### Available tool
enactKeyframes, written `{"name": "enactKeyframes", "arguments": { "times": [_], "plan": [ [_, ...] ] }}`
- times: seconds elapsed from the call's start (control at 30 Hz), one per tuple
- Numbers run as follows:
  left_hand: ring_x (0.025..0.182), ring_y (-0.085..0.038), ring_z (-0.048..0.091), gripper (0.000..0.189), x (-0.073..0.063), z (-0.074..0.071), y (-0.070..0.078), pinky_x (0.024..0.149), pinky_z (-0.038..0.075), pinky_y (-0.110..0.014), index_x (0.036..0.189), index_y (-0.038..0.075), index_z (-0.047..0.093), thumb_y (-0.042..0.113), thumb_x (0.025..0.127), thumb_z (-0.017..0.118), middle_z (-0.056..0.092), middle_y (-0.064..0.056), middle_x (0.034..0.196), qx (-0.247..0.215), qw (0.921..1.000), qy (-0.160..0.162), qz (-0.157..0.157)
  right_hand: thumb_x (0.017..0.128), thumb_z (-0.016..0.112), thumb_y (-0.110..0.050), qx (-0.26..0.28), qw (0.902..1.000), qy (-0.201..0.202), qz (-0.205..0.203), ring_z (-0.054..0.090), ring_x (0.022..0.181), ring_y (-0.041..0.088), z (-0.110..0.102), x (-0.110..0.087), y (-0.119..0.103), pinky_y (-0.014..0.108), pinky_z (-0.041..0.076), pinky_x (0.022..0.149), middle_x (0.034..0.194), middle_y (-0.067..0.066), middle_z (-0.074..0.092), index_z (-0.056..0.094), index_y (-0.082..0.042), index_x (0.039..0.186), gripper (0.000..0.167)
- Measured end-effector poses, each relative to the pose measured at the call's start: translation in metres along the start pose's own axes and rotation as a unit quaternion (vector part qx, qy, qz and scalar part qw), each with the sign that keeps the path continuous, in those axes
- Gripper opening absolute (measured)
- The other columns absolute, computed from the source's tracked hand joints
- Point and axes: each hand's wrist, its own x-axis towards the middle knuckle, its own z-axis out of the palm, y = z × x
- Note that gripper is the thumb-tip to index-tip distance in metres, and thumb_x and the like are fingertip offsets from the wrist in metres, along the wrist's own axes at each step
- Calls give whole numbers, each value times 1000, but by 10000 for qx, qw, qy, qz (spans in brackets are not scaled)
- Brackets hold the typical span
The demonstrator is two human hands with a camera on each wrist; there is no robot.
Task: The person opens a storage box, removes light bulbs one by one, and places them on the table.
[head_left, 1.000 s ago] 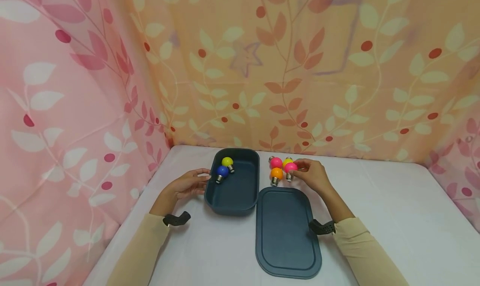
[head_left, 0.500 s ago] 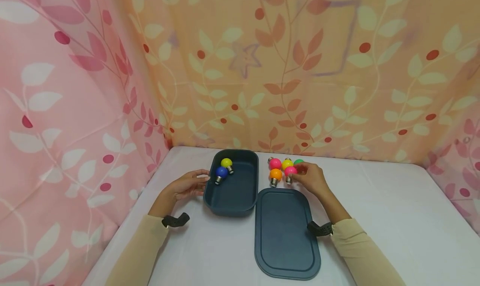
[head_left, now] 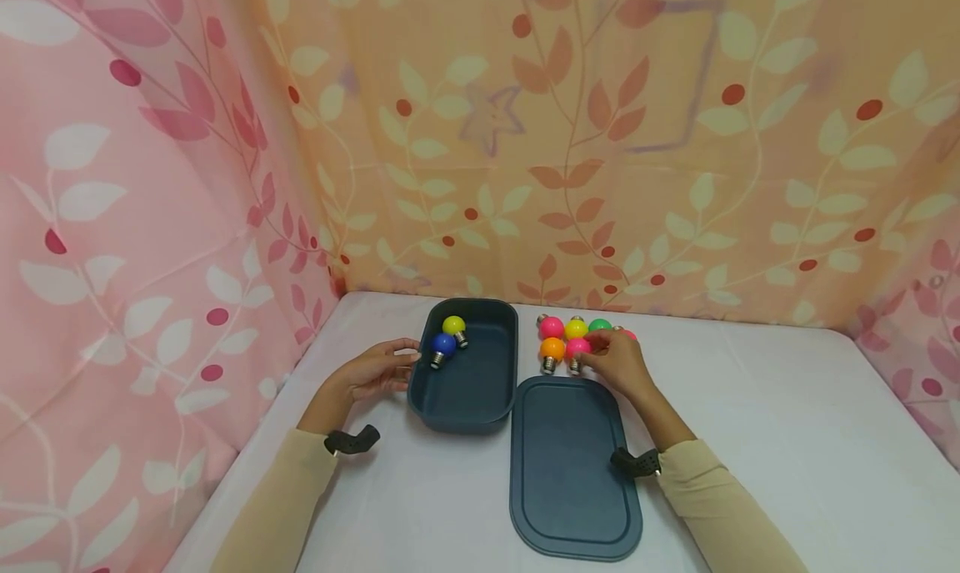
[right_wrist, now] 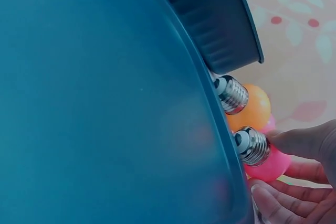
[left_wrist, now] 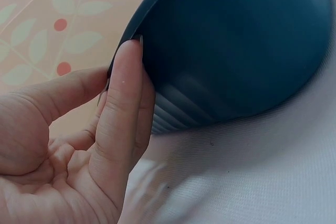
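My left hand (head_left: 375,369) holds the left rim of a dark blue-grey plastic box (head_left: 480,394), its fingertips at the rim and outer wall in the left wrist view. Inside the box lie a yellow light bulb (head_left: 453,326) and a blue light bulb (head_left: 444,344). With my right hand (head_left: 621,363) I pinch a pink light bulb (head_left: 577,347) by its round globe. In the right wrist view its metal screw base (right_wrist: 252,145) points toward the lid (right_wrist: 115,103). Just left of it lies an orange light bulb (head_left: 552,349).
Behind these sit another pink bulb (head_left: 551,327), a yellow bulb (head_left: 576,329) and a green bulb (head_left: 599,326). A further pinkish bulb (head_left: 630,334) is partly hidden by my right hand. The lid lies flat right of the box, below the bulbs. Patterned cloth (head_left: 480,198) hangs behind the white table.
My right hand has shifted slightly left and down with the pink bulb, closer to the orange one. The green bulb and the pinkish one behind the hand have come into view. My left hand stays put.
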Motion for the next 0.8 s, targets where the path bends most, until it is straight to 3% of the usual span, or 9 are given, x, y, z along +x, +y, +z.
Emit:
{"name": "enactKeyframes", "arguments": {
  "times": [0.8],
  "plan": [
    [79,-14,66,23,1,-2,-3,68,62,-27,129,8,46,10,107,52,63,-5,93,54,10000,-34,54,89,80,-22,-142,9996,194,-146,69,97,34,4,-1,-2,43,62,83,112,23,70,66,5,124,46]
  ]
}}
